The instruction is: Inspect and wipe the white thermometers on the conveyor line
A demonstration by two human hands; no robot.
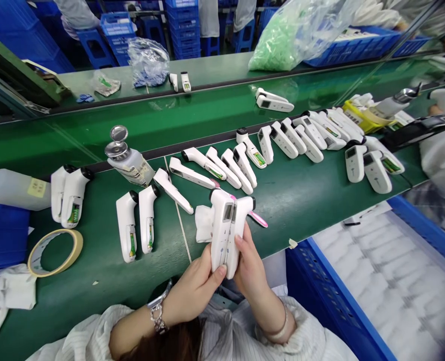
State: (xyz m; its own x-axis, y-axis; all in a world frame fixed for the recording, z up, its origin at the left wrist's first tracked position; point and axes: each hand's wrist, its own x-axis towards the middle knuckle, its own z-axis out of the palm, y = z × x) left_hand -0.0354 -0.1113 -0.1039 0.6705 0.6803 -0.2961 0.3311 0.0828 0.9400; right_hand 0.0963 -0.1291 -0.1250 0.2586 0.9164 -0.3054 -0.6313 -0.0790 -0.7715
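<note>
Two white infrared thermometers are held side by side above the bench's near edge, their display faces toward me. My left hand (198,283) is closed around the left thermometer (219,228), thumb near its lower end. Around the right thermometer (237,233) my right hand (251,263) is wrapped, thumb on its front. Just behind them lie a folded white cloth (203,224) and a pink-handled tool (258,219), partly hidden. Two more thermometers (127,225) with green batteries showing rest to the left. A row of thermometers (230,168) stretches behind my hands to the right.
A tape roll (77,245) and a pump bottle (130,163) stand on the green bench (132,286) at left. A blue crate (320,301) sits at lower right. Farther right are a yellow bin (363,118) and another person's hand (436,110). A raised ledge runs behind.
</note>
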